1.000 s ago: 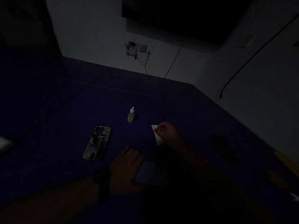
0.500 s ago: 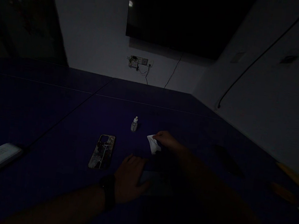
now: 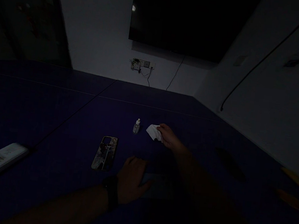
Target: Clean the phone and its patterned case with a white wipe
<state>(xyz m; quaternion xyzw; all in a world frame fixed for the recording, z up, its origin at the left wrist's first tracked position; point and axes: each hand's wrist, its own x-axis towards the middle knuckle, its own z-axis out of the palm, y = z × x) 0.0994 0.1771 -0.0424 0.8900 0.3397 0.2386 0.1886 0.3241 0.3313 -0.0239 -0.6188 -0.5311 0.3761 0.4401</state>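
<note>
In the dim head view, my left hand [image 3: 132,180], with a watch on its wrist, is closed around the left end of a dark flat phone [image 3: 159,186] on the table. My thumb lies along the phone's edge. My right hand [image 3: 168,135] pinches a thin white wipe [image 3: 153,131] above the table, beyond the phone. To the wipe's left stands a small clear bottle [image 3: 136,128] with a white dropper top. A patterned phone case [image 3: 104,153] with a camera cutout lies left of my left hand.
The purple table [image 3: 68,135] reaches back to the wall. A long white box [image 3: 0,159] lies at the left. A dark long object [image 3: 230,163], an orange item [image 3: 289,199] and a yellow item [image 3: 297,179] lie at the right. A large screen [image 3: 192,19] hangs above wall sockets [image 3: 142,64].
My right hand has moved slightly up and away from the phone, and the wipe now hangs more sideways. My left hand stays at the phone. The whole view has shifted a little.
</note>
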